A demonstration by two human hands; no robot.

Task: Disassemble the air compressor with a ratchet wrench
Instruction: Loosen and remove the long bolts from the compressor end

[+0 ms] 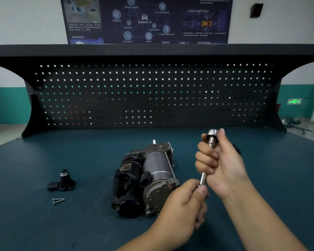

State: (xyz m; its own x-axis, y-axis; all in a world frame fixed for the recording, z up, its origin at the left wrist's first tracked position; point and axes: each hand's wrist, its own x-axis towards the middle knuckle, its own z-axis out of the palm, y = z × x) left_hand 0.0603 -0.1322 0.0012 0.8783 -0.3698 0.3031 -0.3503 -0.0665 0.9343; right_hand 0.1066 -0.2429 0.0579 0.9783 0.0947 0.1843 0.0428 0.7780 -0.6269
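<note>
Dark teal bench mat (pixel 43 160) seen under everything, black perforated pegboard (pixel 152 91) standing along its far edge, dark-blue diagram poster (pixel 145 19) on wall above; found grey-metal and black-plastic air compressor (pixel 147 180) lying mid-mat, silver cylinder pointed away from camera; noted small black plastic fitting (pixel 62 181) with round metal-rimmed neck well apart on left, two silver screws (pixel 58 200) side by side just in front of it; saw chrome ratchet wrench (pixel 212 134) held off the mat, right of compressor, tilted, rounded head up and far, shaft running down toward camera; right hand (pixel 223 160) found wrapped round upper shaft just below head, fingers curled; left hand (pixel 185 205) found pinching lower tip of shaft between thumb and curled fingers; both clamped on same tool, close together, could not tell whether touching each other; left hand overlapped compressor's near right corner in view, contact not discernible; glimpsed dark object (pixel 237 149) behind right hand, mostly hidden, not identifiable.
</note>
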